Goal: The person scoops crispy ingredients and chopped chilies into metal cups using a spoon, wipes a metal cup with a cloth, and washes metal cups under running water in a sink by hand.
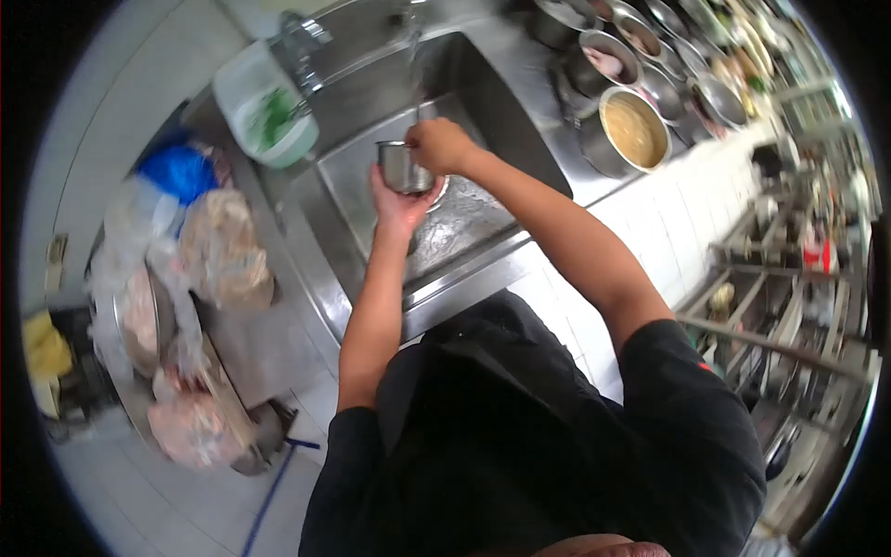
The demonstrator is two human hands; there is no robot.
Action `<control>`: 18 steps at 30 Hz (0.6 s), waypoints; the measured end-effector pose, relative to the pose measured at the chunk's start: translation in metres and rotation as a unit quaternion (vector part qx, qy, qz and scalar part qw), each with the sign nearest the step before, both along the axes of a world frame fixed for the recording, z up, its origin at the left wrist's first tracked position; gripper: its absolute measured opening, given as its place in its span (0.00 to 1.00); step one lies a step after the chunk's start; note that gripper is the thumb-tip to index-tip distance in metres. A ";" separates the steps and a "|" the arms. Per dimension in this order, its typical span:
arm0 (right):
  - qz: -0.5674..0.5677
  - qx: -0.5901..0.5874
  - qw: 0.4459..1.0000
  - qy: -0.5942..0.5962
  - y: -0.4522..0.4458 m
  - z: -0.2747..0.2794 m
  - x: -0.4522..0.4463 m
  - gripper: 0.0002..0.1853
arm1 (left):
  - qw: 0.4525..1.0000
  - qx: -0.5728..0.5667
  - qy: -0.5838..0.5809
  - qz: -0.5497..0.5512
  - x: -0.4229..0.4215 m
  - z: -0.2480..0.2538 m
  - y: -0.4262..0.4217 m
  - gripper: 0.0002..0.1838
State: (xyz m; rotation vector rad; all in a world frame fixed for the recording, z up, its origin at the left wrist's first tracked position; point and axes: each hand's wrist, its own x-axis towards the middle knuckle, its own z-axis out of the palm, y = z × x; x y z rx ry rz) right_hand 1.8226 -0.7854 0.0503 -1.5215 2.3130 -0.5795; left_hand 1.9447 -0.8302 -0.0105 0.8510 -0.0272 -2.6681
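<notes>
Over the sink [348, 200], my left hand [402, 210] is wrapped round a shiny metal cup [399, 170] from below and the side. My right hand [442, 147] is closed at the cup's rim, on its right side. Whether those fingers pinch the rim or some small thing is hidden. A thin line rises just above the right hand; I cannot tell whether it is water or a slim handle. Water falls from the tap [415, 11] at the back of the sink, and the basin floor is wet.
On the sink's left corner stands a white plastic tub [243, 102] with green leaves. Plastic bags of food [223, 246] lie on the left counter. To the right are several metal pots, one with a yellowish liquid [634, 130]. A metal rack [770, 316] stands far right.
</notes>
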 end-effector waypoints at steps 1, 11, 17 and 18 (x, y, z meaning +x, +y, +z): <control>0.001 0.008 1.000 -0.002 -0.001 0.007 0.001 0.14 | 1.000 -0.003 -0.002 -0.012 -0.003 0.000 0.001 0.36; 0.071 0.028 0.988 -0.134 -0.014 0.011 -0.008 0.18 | 0.998 -0.063 -0.011 -0.001 -0.009 0.000 -0.030 0.33; 0.284 0.163 0.939 0.102 -0.034 0.017 -0.033 0.23 | 0.999 -0.053 0.001 -0.005 -0.015 -0.003 -0.032 0.33; 0.245 0.147 0.955 0.075 -0.036 0.023 -0.030 0.22 | 0.999 -0.045 0.023 -0.002 -0.014 -0.008 -0.032 0.33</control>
